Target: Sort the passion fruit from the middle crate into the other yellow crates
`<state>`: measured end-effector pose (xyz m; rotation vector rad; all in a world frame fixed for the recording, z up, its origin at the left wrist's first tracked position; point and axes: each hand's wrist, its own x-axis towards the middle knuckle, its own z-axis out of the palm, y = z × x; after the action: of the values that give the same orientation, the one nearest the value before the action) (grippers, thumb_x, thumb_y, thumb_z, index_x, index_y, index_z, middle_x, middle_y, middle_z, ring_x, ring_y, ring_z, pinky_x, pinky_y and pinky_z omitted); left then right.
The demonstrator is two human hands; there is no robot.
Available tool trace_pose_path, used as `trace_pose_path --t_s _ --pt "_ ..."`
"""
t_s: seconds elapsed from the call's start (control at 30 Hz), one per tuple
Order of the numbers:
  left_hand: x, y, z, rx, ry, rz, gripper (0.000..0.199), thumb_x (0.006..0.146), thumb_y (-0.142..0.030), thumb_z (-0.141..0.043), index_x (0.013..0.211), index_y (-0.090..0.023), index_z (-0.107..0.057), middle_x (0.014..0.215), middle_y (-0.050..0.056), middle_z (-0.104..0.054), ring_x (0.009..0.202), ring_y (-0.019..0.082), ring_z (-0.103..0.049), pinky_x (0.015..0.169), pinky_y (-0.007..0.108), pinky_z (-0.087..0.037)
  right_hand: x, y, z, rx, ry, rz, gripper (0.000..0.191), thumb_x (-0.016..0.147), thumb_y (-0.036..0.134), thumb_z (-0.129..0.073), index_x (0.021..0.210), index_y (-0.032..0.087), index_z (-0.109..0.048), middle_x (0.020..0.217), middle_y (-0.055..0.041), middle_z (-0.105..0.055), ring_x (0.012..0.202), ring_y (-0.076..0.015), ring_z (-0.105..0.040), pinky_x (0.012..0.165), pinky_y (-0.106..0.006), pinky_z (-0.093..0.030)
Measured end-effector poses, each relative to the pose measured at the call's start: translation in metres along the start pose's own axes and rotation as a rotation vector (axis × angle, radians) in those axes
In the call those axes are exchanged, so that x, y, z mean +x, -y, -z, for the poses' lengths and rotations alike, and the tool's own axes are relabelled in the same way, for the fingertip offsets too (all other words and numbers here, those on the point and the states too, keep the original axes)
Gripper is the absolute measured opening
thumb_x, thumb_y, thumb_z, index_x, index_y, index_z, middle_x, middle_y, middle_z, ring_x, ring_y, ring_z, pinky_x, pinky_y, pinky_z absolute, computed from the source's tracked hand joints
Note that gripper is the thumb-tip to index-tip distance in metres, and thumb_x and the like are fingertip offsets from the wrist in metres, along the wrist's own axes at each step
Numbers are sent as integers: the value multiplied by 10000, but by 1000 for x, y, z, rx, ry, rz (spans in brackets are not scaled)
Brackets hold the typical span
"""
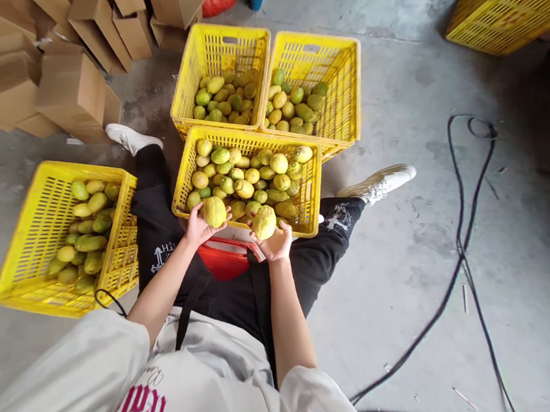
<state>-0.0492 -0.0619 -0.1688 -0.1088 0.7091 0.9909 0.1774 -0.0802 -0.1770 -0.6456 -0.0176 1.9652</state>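
Observation:
In my left hand [199, 227] rests a yellow-green fruit [215, 212], held with the fingers curled around its underside. My right hand [276, 242] holds a second yellow fruit [264, 222] with a bumpy surface. Both hands are side by side over the near edge of a yellow plastic crate [308, 226] between my legs. Inside that crate lie many similar fruits [244, 189], some round and some long, from green to yellow. The exact kind of fruit cannot be told.
Two yellow crates, left [181, 91] and right [351, 109], stand behind, partly filled with fruit. Another crate [31, 233] with fruit is at my left. Cardboard boxes [71, 89] fill the upper left. A black cable [455, 264] lies on the floor at right.

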Motion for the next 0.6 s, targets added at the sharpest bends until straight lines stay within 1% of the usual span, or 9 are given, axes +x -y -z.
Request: trace_pose_path --t_s 0.07,0.1,0.17,0.23,0.3,0.4,0.5,0.6 --pt "-2 -1 -2 -5 0 33 481 912 -450 -383 1254 -151 -542 1227 184 -624 1164 313 -598 670 313 -558 -3 1 -3 -24 51 2 513 779 385 -507 1267 227 -524 1237 -109 -655 1131 -297 -628 851 -521 -566" --pt "-3 -1 -2 -4 0 40 475 917 -431 -370 1266 -153 -533 1221 183 -626 1166 310 -599 663 307 -554 -3 1 -3 -41 66 3 524 772 368 -515 1278 232 -514 1242 -109 -652 1140 -299 -625 883 -554 -547" --pt "-3 -1 -2 11 3 36 452 931 -405 -355 1254 -148 -537 1170 175 -646 1130 297 -619 672 311 -552 -4 1 -1 -77 69 2 508 776 364 -551 1265 230 -519 1189 -107 -674 1095 -295 -648 878 -564 -551" --pt "-2 0 0 40 -10 25 419 937 -404 -377 1205 -138 -559 1074 157 -673 1044 275 -653 689 320 -551 -4 1 3 -102 54 -14 474 789 411 -595 1222 224 -543 1080 -93 -706 989 -272 -683 809 -515 -595" --pt "0 2 2 74 -49 20 386 925 -405 -439 1165 -134 -571 988 133 -686 952 250 -671 704 324 -548 -4 0 8 -108 54 -29 474 790 459 -633 1206 249 -547 996 -57 -716 848 -223 -696 699 -433 -631" --pt "2 5 3 136 -101 18 396 894 -398 -536 1201 -150 -561 987 117 -692 918 233 -674 727 323 -541 -2 0 10 -111 70 -21 510 791 457 -660 1259 323 -504 960 -15 -707 701 -154 -661 531 -296 -615" --pt "2 7 1 200 -87 27 430 886 -384 -566 1265 -183 -541 1057 117 -691 931 229 -676 728 315 -536 -1 -1 6 -117 62 -3 543 802 434 -658 1302 345 -465 956 -15 -700 673 -143 -657 448 -216 -563" --pt "2 7 -1 229 -63 60 398 903 -378 -533 1249 -184 -555 1067 119 -693 890 218 -684 699 304 -537 1 -1 2 -118 24 -5 509 847 436 -605 1322 338 -448 977 -24 -700 700 -164 -683 454 -231 -566"
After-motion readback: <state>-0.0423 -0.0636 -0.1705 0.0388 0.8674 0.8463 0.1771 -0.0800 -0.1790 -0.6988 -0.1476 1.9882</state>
